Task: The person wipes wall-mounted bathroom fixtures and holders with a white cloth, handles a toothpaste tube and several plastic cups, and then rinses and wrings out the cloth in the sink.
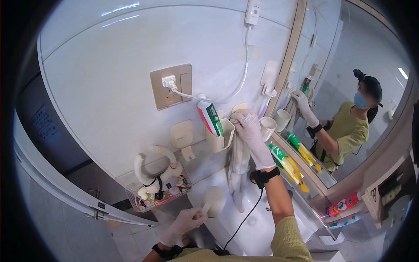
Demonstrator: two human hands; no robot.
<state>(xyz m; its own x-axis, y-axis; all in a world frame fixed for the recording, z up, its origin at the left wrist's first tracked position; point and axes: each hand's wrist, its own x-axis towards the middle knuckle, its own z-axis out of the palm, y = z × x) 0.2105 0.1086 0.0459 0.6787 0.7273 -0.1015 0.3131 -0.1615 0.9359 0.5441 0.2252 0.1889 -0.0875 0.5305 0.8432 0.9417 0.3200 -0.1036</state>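
My left hand, in a white glove, is closed around the handle of a white mug over the sink's left edge. Up at the wall, my gloved right hand has its fingers closed at the top of a greyish cloth, which hangs down toward the basin. Just left of this hand is a cream wall-mounted holder with a green, white and red toothpaste tube standing in it. Another white cup is right beside my right wrist, by the mirror.
A white sink lies below. Under the mirror, a green-and-white tube and a yellow packet rest on a ledge. A wire basket of small items hangs at left. A cable runs from the wall socket.
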